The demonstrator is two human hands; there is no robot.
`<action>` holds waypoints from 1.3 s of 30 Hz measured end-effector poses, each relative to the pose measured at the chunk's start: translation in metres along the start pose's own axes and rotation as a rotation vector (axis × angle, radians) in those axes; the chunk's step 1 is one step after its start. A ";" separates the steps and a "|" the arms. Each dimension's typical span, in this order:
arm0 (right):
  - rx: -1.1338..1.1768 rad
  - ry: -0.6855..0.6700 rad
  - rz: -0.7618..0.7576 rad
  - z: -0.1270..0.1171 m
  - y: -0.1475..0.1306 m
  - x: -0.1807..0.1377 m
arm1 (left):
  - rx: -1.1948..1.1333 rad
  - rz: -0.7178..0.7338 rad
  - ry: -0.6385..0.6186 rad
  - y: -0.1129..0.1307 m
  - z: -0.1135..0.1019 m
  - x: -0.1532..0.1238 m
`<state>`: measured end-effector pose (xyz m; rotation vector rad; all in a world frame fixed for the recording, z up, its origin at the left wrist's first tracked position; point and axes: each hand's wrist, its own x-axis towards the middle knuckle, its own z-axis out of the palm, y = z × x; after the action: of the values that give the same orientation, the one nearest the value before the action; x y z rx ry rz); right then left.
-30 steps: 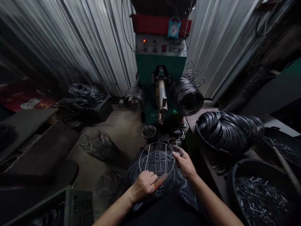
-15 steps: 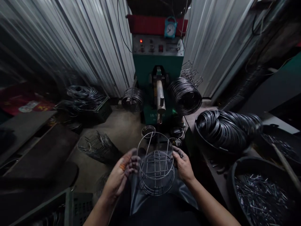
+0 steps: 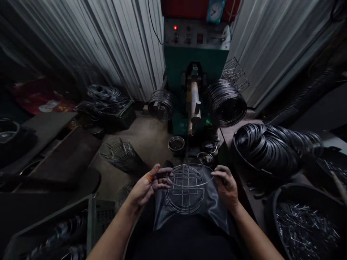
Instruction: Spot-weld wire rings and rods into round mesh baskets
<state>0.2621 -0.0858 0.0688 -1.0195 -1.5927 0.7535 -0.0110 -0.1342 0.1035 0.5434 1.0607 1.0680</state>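
My right hand (image 3: 227,186) pinches the right edge of a thin wire ring (image 3: 207,183), tilted nearly flat. At the ring's left side is my left hand (image 3: 153,185), fingers stretched and apart, an orange band round one finger. Its fingertips are at the ring's edge; whether they touch it I cannot tell. Below the ring, round wire racks with crossed bars (image 3: 185,196) lie on the dark apron (image 3: 214,207) over my lap. They look like a small stack. The ring overlaps their upper part.
Ahead stands a green machine (image 3: 177,61) with a lit red lamp and a cylindrical arm (image 3: 194,99). Wire coils (image 3: 227,103) hang beside it. At right are bundled wire rings (image 3: 271,150) and a tub of short wire pieces (image 3: 303,224). A green crate (image 3: 90,220) sits at lower left.
The ring has tipped from steep to nearly flat and come lower. My left fingers have straightened, and the view has tilted down and turned left.
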 end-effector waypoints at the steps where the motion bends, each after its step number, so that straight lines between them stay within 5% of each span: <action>1: -0.014 -0.051 0.018 -0.001 0.002 -0.004 | 0.011 0.034 0.043 -0.003 0.000 0.004; 11: 0.059 -0.268 0.431 0.004 0.012 -0.039 | 0.234 -0.015 0.127 -0.041 -0.015 0.017; 15: 0.027 -0.185 0.549 0.014 0.021 -0.042 | 0.451 -0.053 0.120 -0.056 -0.027 0.026; 21: 0.037 -0.151 0.547 0.028 0.031 -0.036 | 0.656 0.125 0.101 -0.066 -0.035 0.045; 39: -0.075 -0.163 0.489 0.024 0.036 -0.038 | 0.766 0.090 0.037 -0.072 -0.044 0.048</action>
<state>0.2509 -0.1038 0.0148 -1.4604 -1.5301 1.1358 -0.0152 -0.1267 0.0068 1.1917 1.4864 0.7204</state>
